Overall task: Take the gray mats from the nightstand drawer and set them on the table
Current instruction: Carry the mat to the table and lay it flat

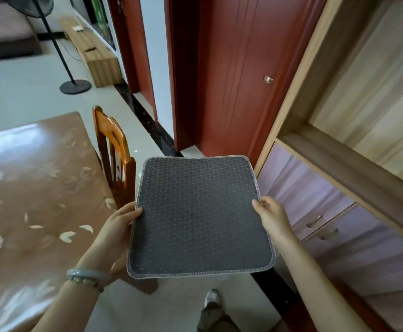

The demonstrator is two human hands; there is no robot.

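A gray mat (201, 215) is held flat in mid-air between both hands, over the floor, between the table (27, 188) on the left and a cabinet (339, 212) on the right. The left hand (117, 230) grips the mat's left edge, thumb on top, fingers hidden beneath; the right hand (271, 218) pinches the right edge the same way. Whether one mat or a stack is carried cannot be told; only one top face is seen. The nightstand drawer is not identified in view. Step judged: carry phase, mat already taken out, not yet set down. A wooden chair (114, 159) is tucked at the table's near corner, just left of the mat. The next move calls for a swing to the left, past the chair back, and a flat lay-down on the glossy tabletop before both grips are let go.
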